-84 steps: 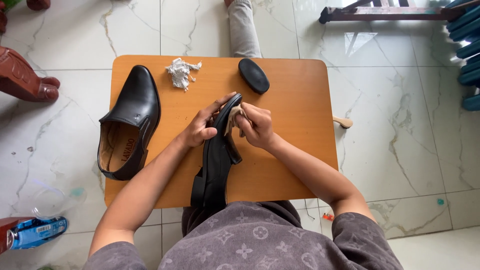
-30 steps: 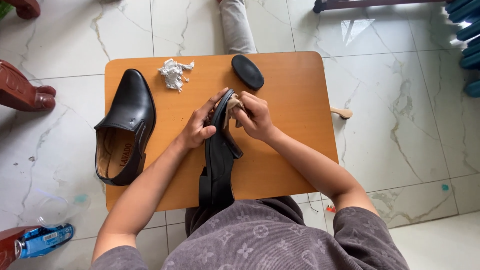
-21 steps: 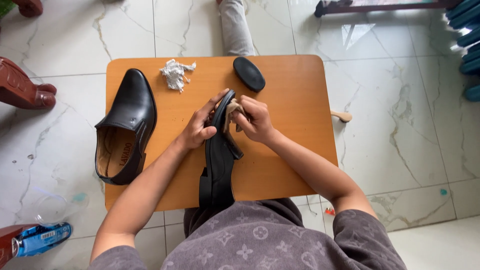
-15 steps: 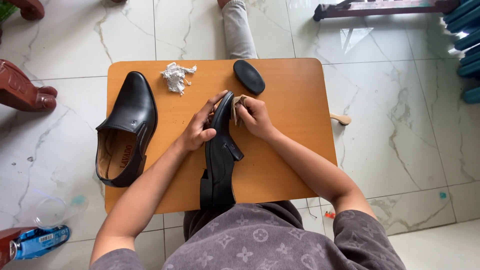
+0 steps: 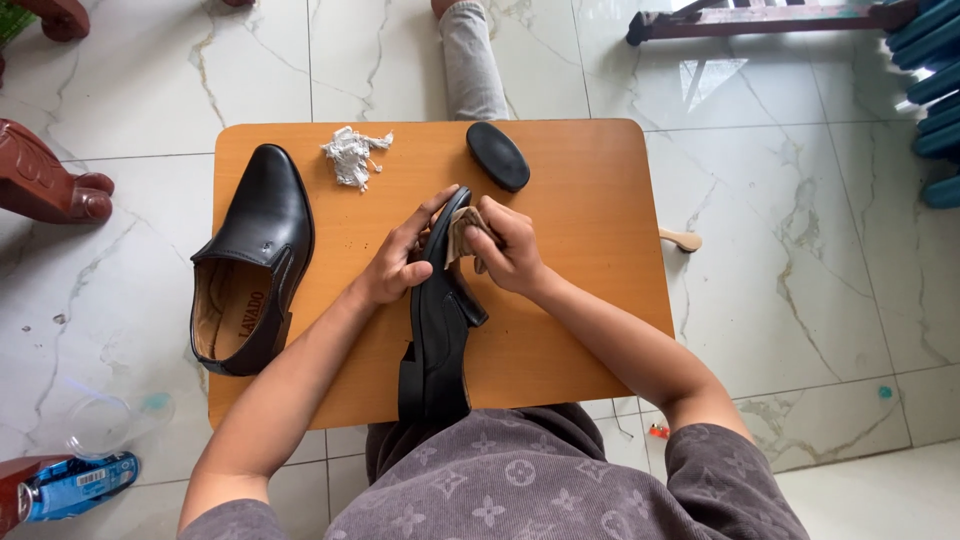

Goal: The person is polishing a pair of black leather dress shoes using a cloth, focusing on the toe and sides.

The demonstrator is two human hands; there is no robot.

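On the small wooden table point(image 5: 600, 330), bare board lies right of the black shoe point(image 5: 437, 320), which stands on its side near the front edge, heel toward the person. The left hand point(image 5: 400, 262) grips its toe; the right hand point(image 5: 510, 250) presses a beige cloth point(image 5: 462, 232) against the glossy upper. The cloth is mostly hidden by fingers.

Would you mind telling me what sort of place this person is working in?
Probably a room in a home: a glossy marble-tiled floor, carved dark wooden furniture legs, and a low wooden table where both hands work on a black shoe.
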